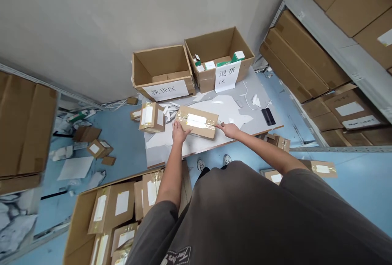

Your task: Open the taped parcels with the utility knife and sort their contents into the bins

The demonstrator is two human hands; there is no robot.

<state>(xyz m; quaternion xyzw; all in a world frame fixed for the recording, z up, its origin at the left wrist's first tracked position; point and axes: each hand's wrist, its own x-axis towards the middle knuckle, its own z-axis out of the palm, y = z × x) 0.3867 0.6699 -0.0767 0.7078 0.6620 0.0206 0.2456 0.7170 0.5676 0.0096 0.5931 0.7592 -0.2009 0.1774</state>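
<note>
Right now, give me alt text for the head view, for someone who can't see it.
A person's left hand touches a taped cardboard carton on a table, with the right hand at its right end. Behind stand two open boxes with paper signs; the right one holds green-and-white packages.

A white-and-gray counter (159, 150) carries two open cartons (162, 60) along its back edge, side by side. Before them lie a taped, labeled box (196, 122) and, to its left, a smaller labeled box (151, 117), with crumpled white scraps (170, 112) between the two. A black phone (268, 116) rests near the right end, close to a white cable (246, 93). Small boxes (99, 148) and a white sheet (75, 168) lie on the blue floor (125, 134) at left.
</note>
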